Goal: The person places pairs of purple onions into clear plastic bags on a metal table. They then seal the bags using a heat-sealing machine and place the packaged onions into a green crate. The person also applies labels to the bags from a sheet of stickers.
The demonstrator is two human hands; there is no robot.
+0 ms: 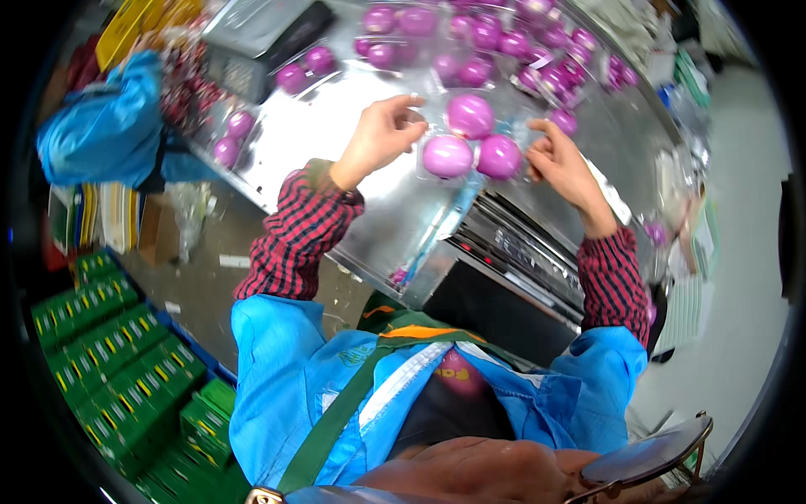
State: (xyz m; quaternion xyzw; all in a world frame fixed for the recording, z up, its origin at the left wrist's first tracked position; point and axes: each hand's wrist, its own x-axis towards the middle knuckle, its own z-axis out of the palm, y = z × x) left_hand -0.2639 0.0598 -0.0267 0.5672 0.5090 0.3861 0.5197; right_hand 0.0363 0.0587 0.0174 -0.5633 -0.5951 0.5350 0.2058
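Three peeled purple onions (471, 135) sit together in front of me, with clear plastic (423, 165) around or under them. My left hand (384, 132) hovers just left of them, thumb and fingers curved apart, nothing plainly between them. To the right of the onions is my right hand (557, 160), fingers spread and bent, its fingertips close to the plastic edge; whether they touch it is unclear. Below the onions, a machine with metal bars (522, 246) and a dark panel (497, 309) is set at the edge of the steel table (371, 220).
Packed purple onions (485, 38) crowd the table's far side. A grey container (252, 38) stands at the upper left, beside a person's blue sleeve (101, 120) and onion skins (186, 88). Green crates (126, 378) are stacked at the lower left. Plastic packaging (674, 176) lies at the right.
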